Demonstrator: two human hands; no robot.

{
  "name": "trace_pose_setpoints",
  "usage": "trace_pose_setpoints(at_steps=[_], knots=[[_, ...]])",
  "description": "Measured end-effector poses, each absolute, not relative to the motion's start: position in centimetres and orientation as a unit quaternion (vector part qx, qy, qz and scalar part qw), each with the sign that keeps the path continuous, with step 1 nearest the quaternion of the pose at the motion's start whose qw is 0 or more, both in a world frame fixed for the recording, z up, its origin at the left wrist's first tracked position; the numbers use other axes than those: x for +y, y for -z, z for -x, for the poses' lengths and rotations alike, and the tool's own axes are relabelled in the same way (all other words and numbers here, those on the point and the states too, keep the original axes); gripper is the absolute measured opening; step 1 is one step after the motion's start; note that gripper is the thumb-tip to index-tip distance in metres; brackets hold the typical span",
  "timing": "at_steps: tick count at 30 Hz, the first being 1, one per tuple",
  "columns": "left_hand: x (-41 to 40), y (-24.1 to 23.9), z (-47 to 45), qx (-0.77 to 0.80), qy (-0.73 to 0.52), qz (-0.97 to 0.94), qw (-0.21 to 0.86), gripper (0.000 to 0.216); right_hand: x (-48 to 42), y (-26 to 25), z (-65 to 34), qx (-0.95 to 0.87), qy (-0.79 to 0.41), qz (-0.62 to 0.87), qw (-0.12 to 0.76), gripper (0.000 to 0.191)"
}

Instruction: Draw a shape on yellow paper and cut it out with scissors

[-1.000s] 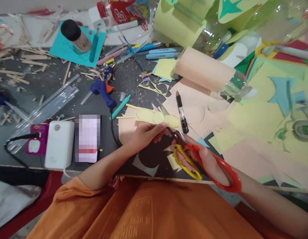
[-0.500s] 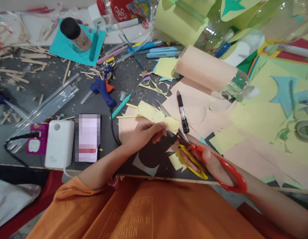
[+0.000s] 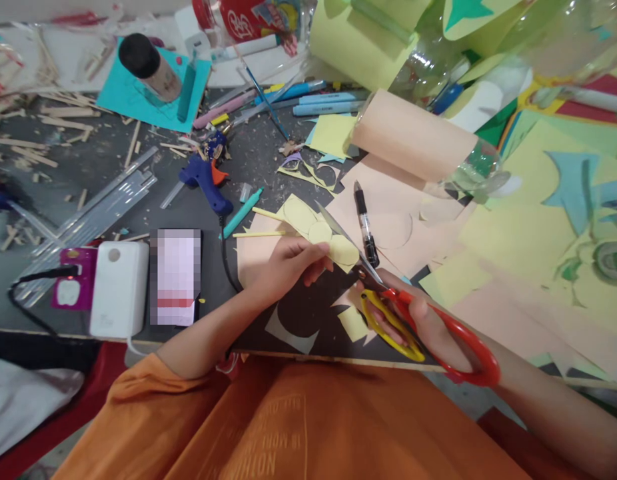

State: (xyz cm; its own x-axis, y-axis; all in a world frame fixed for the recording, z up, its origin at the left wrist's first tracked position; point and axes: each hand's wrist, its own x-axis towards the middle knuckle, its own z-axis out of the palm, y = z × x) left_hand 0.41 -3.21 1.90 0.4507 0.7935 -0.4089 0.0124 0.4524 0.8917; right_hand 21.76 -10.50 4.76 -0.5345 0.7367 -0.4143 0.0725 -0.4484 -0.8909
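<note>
My left hand (image 3: 288,263) pinches a piece of yellow paper (image 3: 308,230) with drawn circles, held just above the dark table. My right hand (image 3: 418,323) grips scissors (image 3: 398,310) with a red and a yellow handle loop. Their blades point up and left and lie across the yellow paper's right part. A black pen (image 3: 364,227) lies on peach paper (image 3: 388,213) just right of the blades.
A blue glue gun (image 3: 206,181), a white power bank (image 3: 117,287), a phone (image 3: 176,277) and glue sticks (image 3: 93,213) lie on the left. Markers (image 3: 318,100), a peach paper roll (image 3: 413,137) and coloured sheets crowd the back and right. Wood splinters litter the far left.
The yellow paper has turned so its far end points more up and left. My right hand and the scissors have shifted slightly right and down, blades still on the paper.
</note>
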Motion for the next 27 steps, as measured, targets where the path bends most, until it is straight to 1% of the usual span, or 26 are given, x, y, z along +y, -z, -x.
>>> trace_pose_setpoints(at_steps=[5,9,13,18,22,27], knots=[[-3.16,-1.89,-0.48,0.446,-0.282,-0.442,0.726,0.045,-10.23,-5.22,-22.04,-0.469,-0.748,0.430,0.190,0.071],[-3.13,-1.80,-0.45,0.450,-0.306,-0.417,0.728,0.044,-10.35,-5.15,-22.11,-0.469,-0.743,0.433,0.200,0.070],[-3.08,-1.49,-0.44,0.455,-0.320,-0.411,0.722,0.040,-10.61,-4.73,-21.97,-0.463,-0.737,0.438,0.227,0.073],[-3.01,-1.14,-0.61,0.481,-0.332,-0.404,0.703,0.040,-10.60,-5.00,-21.92,-0.473,-0.727,0.456,0.202,0.072],[-2.98,-1.13,-0.68,0.495,-0.344,-0.397,0.693,0.035,-10.59,-5.25,-21.86,-0.465,-0.727,0.463,0.201,0.073],[-2.98,-1.28,-0.65,0.510,-0.353,-0.387,0.682,0.033,-10.60,-5.17,-21.93,-0.483,-0.717,0.461,0.202,0.070]])
